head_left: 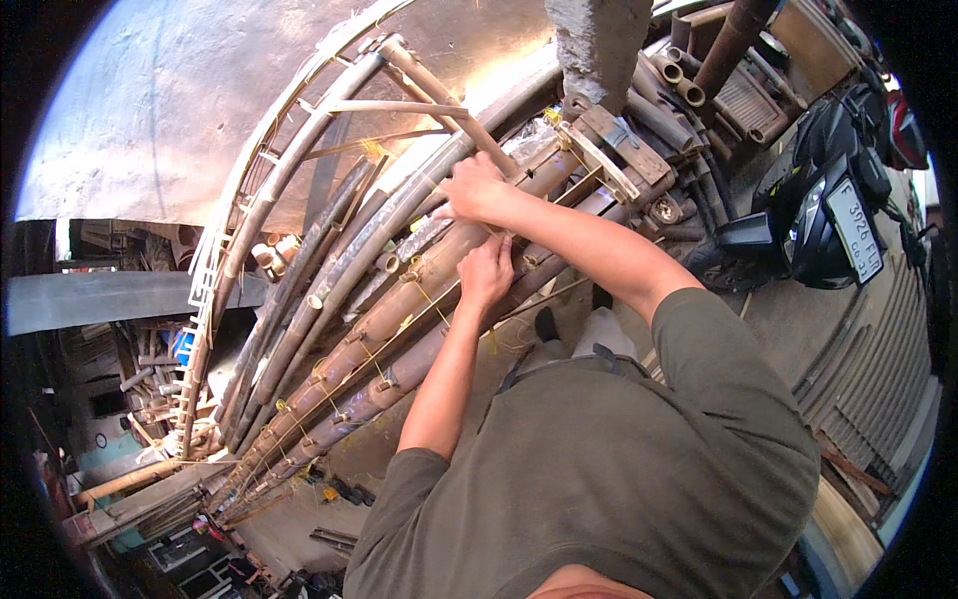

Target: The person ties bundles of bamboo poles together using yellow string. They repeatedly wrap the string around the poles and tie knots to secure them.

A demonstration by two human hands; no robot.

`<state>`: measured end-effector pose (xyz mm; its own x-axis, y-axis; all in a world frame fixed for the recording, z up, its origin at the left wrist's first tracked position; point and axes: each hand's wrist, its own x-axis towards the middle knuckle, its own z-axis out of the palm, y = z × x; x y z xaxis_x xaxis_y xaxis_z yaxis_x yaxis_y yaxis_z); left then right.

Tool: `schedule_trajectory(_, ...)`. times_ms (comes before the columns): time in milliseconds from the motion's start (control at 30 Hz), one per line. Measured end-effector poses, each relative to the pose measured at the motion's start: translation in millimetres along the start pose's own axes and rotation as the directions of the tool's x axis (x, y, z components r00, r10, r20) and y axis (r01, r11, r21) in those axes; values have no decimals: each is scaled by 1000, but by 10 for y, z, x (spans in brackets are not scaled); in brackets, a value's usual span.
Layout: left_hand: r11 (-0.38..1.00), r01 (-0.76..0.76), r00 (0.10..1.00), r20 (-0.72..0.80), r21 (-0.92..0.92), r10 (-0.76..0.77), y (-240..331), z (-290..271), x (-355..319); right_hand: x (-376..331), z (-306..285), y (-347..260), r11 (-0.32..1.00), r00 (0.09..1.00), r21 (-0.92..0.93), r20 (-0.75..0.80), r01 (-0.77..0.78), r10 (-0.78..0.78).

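My left hand (486, 270) is closed, its fingers pinched together at the side of a thick bamboo pole (404, 299). Just beyond it, my right hand (471, 190) reaches across from the right over the same poles, fingers curled. Whatever either hand pinches is too small or hidden to make out. Thin yellow string (424, 290) wraps round the pole at intervals and runs across to a second long bamboo pole (384, 384) lying alongside, nearer to me. Short pegs stick out along both poles.
A curved bamboo frame (264, 190) with short rungs leans at the left. More bamboo poles (299, 329) lie beyond the tied pair. A wooden block (624, 150) stands near a rough concrete post (596, 50). On the right are a parked motorcycle (808, 225) and corrugated sheets (863, 384).
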<state>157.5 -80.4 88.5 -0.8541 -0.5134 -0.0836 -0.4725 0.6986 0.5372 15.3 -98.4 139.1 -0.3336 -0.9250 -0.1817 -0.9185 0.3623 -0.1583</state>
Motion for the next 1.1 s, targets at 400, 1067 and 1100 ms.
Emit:
schedule_trajectory(400,998,56,998,39,20,-57,90,-23,6,-1834,790,126,807,932,538,102,243,-349)
schedule_trajectory(1067,998,-50,978,203,38,41,1099,777,1070,-2207,1136,1442,-814,616,111,598,570,513)
schedule_trajectory(1100,999,-3,993,117,48,-2,1222,866,969,-2187,859,1299,-733,562,211,519,646,645)
